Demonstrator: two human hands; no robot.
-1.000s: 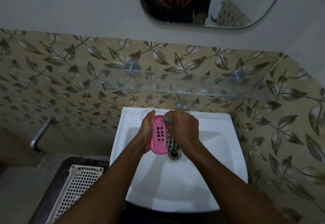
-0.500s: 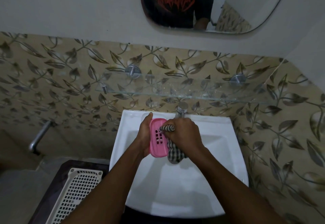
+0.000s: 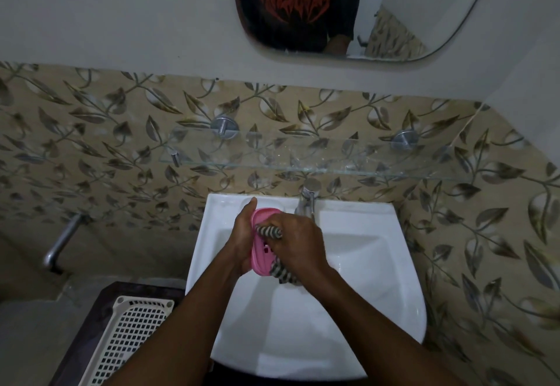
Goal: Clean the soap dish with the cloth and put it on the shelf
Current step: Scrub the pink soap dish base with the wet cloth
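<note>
Soap dish (image 3: 260,247), pink and slotted, stands on its long edge over the white sink (image 3: 363,264), gripped from behind by the left hand (image 3: 241,241). Pressed against its open face is the right hand (image 3: 298,244), clenched around a checked cloth (image 3: 269,231) whose loose end hangs below the fist. Above the tap (image 3: 307,201), the glass shelf (image 3: 303,163) looks bare, though its clear surface is hard to read. A white plastic basket (image 3: 130,337) sits at lower left.
</note>
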